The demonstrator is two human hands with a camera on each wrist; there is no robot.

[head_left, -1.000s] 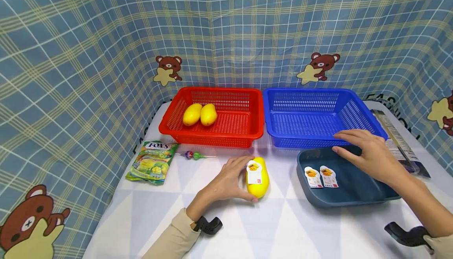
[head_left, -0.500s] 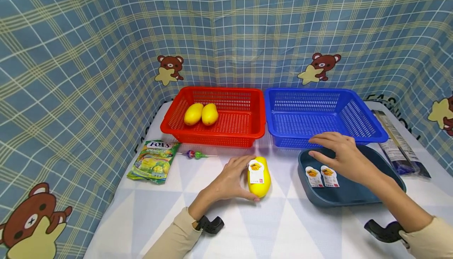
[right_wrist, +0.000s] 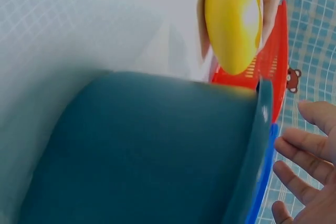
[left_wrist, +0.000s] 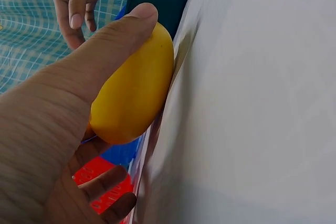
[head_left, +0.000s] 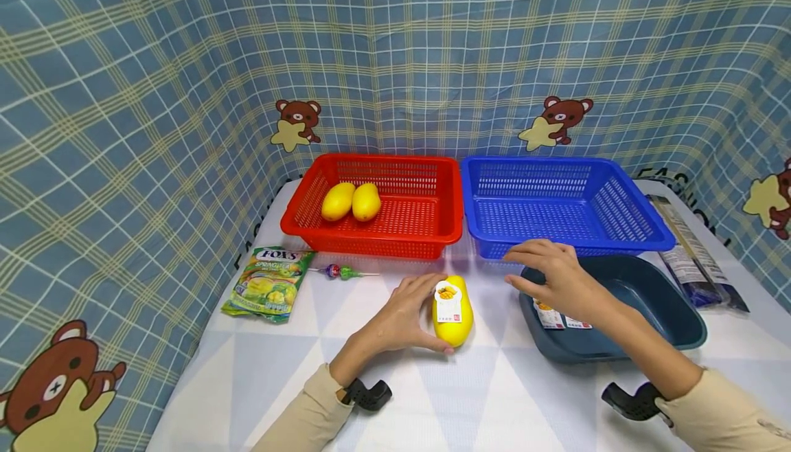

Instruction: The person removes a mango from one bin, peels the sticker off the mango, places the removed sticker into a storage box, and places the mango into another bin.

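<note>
My left hand (head_left: 402, 314) holds a yellow mango (head_left: 456, 328) on the white tablecloth, thumb at its near end and fingers at its far end. A white label (head_left: 448, 302) with a mango picture lies on the fruit's upper side. In the left wrist view the thumb crosses over the mango (left_wrist: 134, 93). My right hand (head_left: 559, 280) hovers with relaxed, spread fingers above the left rim of a dark teal tub (head_left: 643, 301), holding nothing. Two similar labels (head_left: 548, 316) show on the tub's left part, partly hidden by that hand.
A red basket (head_left: 371, 242) with two mangoes (head_left: 352, 202) stands at the back left, beside a blue basket (head_left: 565, 238). A green Fox's candy bag (head_left: 268, 284) and lollipops (head_left: 342, 271) lie at left. Long plastic packets (head_left: 695, 260) lie at right.
My right hand has moved left across the tub, from its middle to its left rim, toward the mango. My left hand and the held mango have stayed in place.
</note>
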